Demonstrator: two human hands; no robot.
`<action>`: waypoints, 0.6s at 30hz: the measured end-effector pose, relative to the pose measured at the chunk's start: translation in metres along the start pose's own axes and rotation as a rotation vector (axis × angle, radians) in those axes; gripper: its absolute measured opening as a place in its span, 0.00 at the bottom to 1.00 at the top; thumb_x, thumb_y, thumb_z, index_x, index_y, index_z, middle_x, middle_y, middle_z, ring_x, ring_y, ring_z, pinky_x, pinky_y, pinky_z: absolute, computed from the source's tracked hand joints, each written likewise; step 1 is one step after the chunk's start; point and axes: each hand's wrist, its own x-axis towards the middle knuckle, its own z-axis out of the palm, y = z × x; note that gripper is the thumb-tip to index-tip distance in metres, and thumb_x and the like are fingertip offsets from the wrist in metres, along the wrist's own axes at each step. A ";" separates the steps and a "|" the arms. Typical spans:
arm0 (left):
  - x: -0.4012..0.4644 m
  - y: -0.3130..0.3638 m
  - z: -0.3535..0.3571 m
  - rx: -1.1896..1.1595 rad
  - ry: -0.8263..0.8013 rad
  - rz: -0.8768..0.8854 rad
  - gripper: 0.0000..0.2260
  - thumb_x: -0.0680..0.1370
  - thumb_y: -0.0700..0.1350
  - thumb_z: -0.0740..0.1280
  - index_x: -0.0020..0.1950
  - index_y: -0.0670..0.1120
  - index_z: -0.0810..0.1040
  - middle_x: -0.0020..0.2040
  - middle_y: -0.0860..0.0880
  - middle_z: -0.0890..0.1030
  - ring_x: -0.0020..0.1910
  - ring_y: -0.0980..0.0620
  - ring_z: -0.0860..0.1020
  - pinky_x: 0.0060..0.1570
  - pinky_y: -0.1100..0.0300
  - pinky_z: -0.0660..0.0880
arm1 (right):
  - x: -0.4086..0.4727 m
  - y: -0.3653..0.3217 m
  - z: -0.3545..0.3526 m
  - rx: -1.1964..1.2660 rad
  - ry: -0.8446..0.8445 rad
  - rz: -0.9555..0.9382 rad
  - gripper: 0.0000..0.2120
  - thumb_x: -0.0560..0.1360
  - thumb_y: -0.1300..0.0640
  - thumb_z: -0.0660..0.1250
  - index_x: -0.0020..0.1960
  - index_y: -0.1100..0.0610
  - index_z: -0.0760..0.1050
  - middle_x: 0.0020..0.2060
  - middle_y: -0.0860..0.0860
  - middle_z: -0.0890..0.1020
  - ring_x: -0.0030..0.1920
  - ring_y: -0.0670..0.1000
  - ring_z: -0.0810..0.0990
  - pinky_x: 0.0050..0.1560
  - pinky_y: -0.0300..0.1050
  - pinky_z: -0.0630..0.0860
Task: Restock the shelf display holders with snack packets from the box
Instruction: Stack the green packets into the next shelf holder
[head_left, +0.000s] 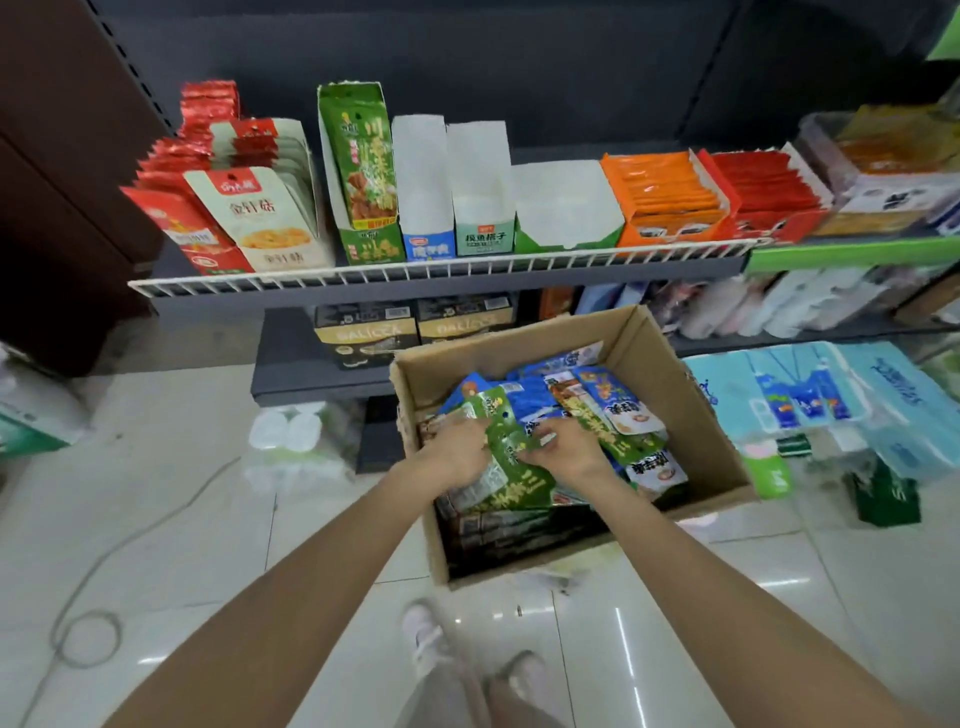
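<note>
Here two hands grip one green packet.

Bright overhead light glares in streaks on the floor tiles. Edges near the shelf bend and blur.

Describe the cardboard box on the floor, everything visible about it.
The cardboard box is plain brown corrugated board, open at the top, and it sits on the glossy tiled floor in front of the lower shelves. Blue and green snack packets lie heaped inside it, with darker packs stacked along the near side. The left hand and right hand both reach in and grip a green packet.
</note>
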 end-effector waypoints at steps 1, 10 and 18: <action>-0.001 0.000 0.004 -0.001 -0.002 0.000 0.23 0.81 0.40 0.58 0.75 0.41 0.57 0.72 0.38 0.64 0.71 0.41 0.64 0.67 0.53 0.64 | 0.000 0.002 0.004 -0.015 0.026 -0.004 0.13 0.72 0.54 0.72 0.52 0.61 0.76 0.44 0.54 0.78 0.47 0.53 0.78 0.46 0.44 0.72; -0.007 -0.005 0.018 -0.110 0.194 0.026 0.21 0.80 0.41 0.60 0.73 0.45 0.63 0.71 0.41 0.66 0.69 0.43 0.66 0.66 0.54 0.65 | -0.008 0.013 -0.019 0.280 0.172 -0.034 0.14 0.74 0.67 0.67 0.60 0.66 0.75 0.40 0.51 0.74 0.53 0.53 0.75 0.69 0.48 0.66; -0.013 0.034 -0.019 -0.364 0.247 0.153 0.13 0.78 0.47 0.66 0.53 0.37 0.77 0.51 0.37 0.79 0.55 0.37 0.75 0.46 0.51 0.69 | -0.015 0.007 -0.061 0.518 0.308 -0.262 0.08 0.74 0.65 0.68 0.52 0.59 0.78 0.44 0.53 0.80 0.45 0.49 0.77 0.46 0.41 0.72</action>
